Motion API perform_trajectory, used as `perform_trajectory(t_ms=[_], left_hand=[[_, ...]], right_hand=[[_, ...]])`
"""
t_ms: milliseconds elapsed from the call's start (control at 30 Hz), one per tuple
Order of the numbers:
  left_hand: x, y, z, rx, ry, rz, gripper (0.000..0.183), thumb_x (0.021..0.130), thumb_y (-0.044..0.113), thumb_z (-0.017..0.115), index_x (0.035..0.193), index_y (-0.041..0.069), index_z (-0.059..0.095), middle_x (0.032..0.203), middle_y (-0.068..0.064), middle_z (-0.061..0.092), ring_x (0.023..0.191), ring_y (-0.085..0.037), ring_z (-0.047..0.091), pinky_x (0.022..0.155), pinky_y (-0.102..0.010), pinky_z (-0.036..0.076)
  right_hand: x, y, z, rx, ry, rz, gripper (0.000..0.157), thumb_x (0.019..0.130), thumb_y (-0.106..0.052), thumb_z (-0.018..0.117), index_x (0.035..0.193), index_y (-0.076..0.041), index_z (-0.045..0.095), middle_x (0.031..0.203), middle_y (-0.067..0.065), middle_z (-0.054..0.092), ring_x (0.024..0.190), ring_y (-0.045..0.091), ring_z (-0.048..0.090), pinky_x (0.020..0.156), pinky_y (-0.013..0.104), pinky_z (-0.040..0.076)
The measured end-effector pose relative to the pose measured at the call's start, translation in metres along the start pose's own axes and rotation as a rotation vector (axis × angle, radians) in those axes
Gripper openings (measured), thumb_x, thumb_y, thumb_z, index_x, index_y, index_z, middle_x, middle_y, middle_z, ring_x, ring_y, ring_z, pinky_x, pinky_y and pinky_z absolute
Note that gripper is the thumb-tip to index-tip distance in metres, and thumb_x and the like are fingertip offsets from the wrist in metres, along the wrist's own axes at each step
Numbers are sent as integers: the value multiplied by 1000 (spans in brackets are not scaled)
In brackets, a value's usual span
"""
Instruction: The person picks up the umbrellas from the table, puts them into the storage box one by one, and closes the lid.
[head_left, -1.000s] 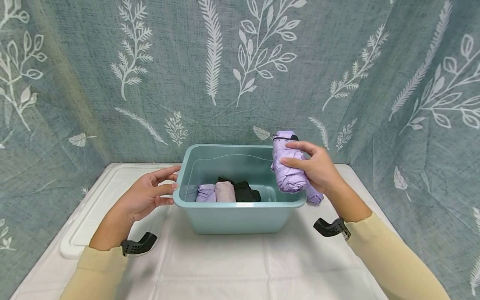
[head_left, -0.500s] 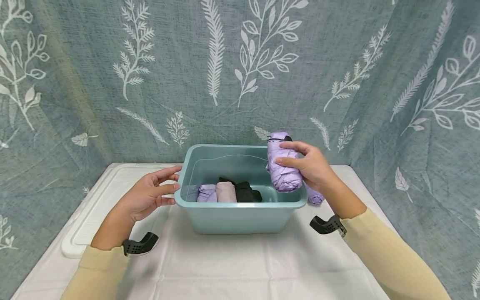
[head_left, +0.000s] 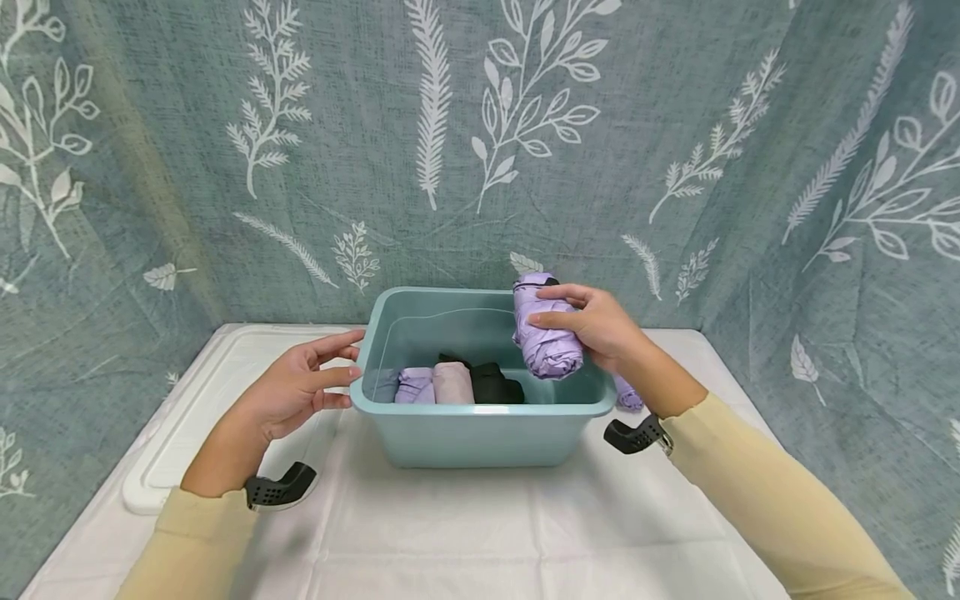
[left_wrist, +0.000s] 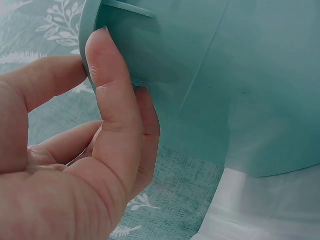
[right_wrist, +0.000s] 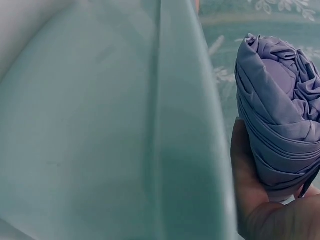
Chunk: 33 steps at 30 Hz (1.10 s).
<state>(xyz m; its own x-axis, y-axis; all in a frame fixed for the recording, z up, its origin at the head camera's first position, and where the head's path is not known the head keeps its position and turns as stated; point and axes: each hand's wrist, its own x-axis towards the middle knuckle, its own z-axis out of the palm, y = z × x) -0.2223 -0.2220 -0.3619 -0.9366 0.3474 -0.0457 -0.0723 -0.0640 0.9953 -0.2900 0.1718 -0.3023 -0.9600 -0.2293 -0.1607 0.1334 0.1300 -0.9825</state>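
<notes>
My right hand (head_left: 600, 333) grips a rolled-up lilac folding umbrella (head_left: 546, 343), thumb and fingers round its side. It is held over the right end of a teal plastic bin (head_left: 480, 437). The right wrist view shows the bunched fabric end of the umbrella (right_wrist: 280, 115) beyond the bin's wall. My left hand (head_left: 296, 383) has its relaxed fingers touching the bin's left rim; the left wrist view shows the fingertips right at that rim (left_wrist: 86, 45). Inside the bin lie a lilac roll (head_left: 415, 387), a pale pink roll (head_left: 452, 384) and a black bundle (head_left: 495, 386), side by side.
Another lilac roll (head_left: 628, 395) lies on the white table just right of the bin, partly hidden by the bin and my right arm. A white lid (head_left: 180, 450) lies flat at the left. A patterned green curtain (head_left: 360, 150) stands behind and at both sides.
My right hand has carried the lilac umbrella leftward and slightly down, further over the bin. The left hand stays at the rim.
</notes>
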Motion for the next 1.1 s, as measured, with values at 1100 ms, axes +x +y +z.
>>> perform_trajectory(t_ms=[1100], left_hand=[[1,2,-1,8,17,-43,76,97,2,68,162,4,28,119,-2,52,81,-10,70,69,-27,62]], right_hand=[[38,-18,18,-200,-282,318,49,95,-12,73,142,-5,58,115,14,66,78,18,71,66,30,62]])
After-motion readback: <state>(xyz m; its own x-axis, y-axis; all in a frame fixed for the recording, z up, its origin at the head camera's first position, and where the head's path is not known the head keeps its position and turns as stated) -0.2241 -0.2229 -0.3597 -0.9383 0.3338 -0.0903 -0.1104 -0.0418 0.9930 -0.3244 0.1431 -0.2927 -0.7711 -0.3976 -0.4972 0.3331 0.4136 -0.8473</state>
